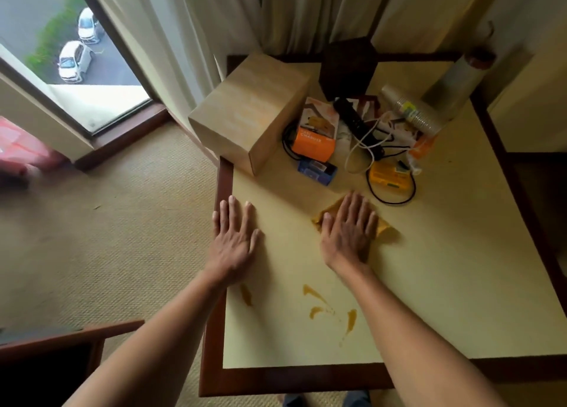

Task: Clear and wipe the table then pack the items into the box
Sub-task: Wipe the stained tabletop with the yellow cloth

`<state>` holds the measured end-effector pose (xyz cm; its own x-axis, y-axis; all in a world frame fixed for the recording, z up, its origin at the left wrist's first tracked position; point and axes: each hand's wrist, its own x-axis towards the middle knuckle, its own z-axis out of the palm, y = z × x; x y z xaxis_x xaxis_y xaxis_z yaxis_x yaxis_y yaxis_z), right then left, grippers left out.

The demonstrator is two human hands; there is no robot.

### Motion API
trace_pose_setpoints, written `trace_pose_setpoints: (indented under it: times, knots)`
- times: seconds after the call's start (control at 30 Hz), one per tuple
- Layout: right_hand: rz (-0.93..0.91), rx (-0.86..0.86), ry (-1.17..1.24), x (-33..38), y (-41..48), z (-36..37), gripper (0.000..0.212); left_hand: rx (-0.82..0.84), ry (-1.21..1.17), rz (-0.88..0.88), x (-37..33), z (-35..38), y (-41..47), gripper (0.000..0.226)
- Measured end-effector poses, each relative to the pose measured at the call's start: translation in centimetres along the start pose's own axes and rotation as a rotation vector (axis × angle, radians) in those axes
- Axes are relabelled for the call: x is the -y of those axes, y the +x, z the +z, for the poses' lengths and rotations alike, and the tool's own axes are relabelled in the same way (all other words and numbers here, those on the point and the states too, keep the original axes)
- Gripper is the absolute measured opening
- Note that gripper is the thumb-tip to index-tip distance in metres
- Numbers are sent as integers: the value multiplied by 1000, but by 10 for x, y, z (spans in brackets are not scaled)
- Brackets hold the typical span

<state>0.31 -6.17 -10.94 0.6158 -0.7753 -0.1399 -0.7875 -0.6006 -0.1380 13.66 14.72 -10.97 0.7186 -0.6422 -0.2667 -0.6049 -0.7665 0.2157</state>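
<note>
Both hands lie flat with fingers spread: the left hand (234,237) on the bare worktop (445,268) near its left edge, the right hand (348,228) pressing down a yellow cloth (385,227). Orange-brown spills (316,296) streak the surface nearer the person; a closed cardboard box (245,111) stands at the far left corner beside a clutter of small packages (314,136) and cables (365,142).

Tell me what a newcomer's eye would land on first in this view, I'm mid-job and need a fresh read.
Probably the two hands flat on the table: the left hand bare at the left edge, the right hand pressing a yellow cloth. Next, the brown spill streaks nearer the person, not yet wiped. Beyond the hands, a closed cardboard box sits beside a clutter of cables and small packages.
</note>
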Motion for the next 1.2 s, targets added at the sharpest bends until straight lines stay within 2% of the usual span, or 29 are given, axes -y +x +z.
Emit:
trace_pose_setpoints:
  times: [0.1, 0.13, 0.17, 0.27, 0.33, 0.47, 0.53, 0.63, 0.67, 0.77, 0.9, 0.97, 1.03, 1.13, 1.2]
  knots:
    - [-367, 76, -57, 14, -20, 7, 74, 17, -8, 1, 2, -2, 2, 79]
    - [-424, 84, -62, 9, -17, 7, 75, 26, -14, 6, 2, -3, 2, 79]
    - [-413, 76, -70, 3, -11, 7, 75, 31, -21, 9, 2, -3, 1, 79]
    - [-72, 11, -67, -5, 7, 2, 77, 29, -39, 18, -1, -4, 0, 78]
    - [28, -1, -49, 16, 3, 0, 77, 31, -44, 19, -1, -6, 0, 77]
    - [-303, 44, -4, 71, -35, 15, 75, 8, -107, 35, 2, -4, 1, 76]
    - [-391, 79, 13, 94, -28, 18, 75, -64, -267, -20, 8, -4, 1, 70]
    - [-417, 122, 11, 129, 8, 16, 75, -132, -603, -290, 18, -6, 8, 68]
    - [-405, 127, 6, 139, 18, 16, 74, -122, -646, -349, 20, -6, 9, 67]
    - [-404, 107, 5, 157, 15, 19, 75, -162, -724, -375, 21, -6, 14, 61]
    - [-778, 171, -15, 127, -32, 28, 73, -203, -974, -446, 26, -10, 20, 53]
    - [-863, 171, -27, 115, -21, 26, 74, -213, -1104, -448, 28, -13, 21, 52]
    - [-768, 148, -47, 126, 0, 24, 76, -203, -1213, -430, 31, -17, 18, 51]
    - [-493, 168, -25, 166, 15, 23, 76, -141, -1388, -443, 43, -16, 15, 46]
    - [-483, 156, -9, 185, -4, 27, 76, -28, -1634, -500, 50, -16, 3, 46]
